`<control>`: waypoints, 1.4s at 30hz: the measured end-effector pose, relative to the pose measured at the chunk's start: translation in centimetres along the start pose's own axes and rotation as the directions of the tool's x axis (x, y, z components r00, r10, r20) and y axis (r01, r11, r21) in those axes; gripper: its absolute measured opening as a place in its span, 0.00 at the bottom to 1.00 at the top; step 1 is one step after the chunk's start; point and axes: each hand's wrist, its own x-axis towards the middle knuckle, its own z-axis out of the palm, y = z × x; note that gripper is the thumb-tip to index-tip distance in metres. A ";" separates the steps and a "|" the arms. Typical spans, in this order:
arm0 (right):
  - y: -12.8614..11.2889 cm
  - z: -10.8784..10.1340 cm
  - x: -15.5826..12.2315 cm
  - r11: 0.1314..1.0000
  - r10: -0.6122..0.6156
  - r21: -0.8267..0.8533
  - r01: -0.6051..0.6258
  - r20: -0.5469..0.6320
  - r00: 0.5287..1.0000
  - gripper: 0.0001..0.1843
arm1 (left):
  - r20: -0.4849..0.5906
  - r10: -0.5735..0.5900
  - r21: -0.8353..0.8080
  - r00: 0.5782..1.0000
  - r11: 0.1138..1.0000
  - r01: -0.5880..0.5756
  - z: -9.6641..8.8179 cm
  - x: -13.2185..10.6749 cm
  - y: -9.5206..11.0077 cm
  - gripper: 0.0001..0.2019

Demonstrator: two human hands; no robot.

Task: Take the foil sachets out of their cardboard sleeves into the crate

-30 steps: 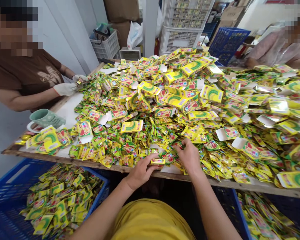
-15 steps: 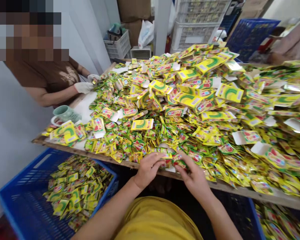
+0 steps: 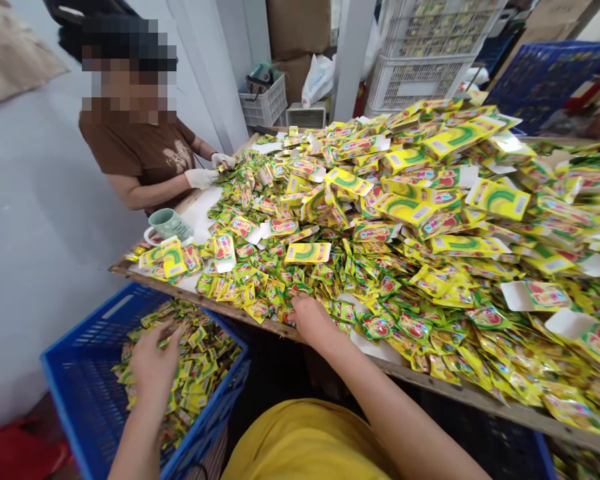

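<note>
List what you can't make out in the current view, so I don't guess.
In the head view:
- Left hand: blurred, its palm turned from the camera; any hold is unclear.
- Right hand: its own back hides most fingertips; any grip is unclear.
- Left blue crate: packs cover its floor.
- Right blue crate: cut off by the bottom edge, partly under the table.
- Small print: too small.
</note>
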 end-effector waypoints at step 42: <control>6.1 -10.9 -8.7 0.997 0.044 -0.057 -0.054 -0.174 0.984 0.12 | 0.721 0.490 -0.693 0.491 0.486 0.532 11.4 -9.7 24.6 0.10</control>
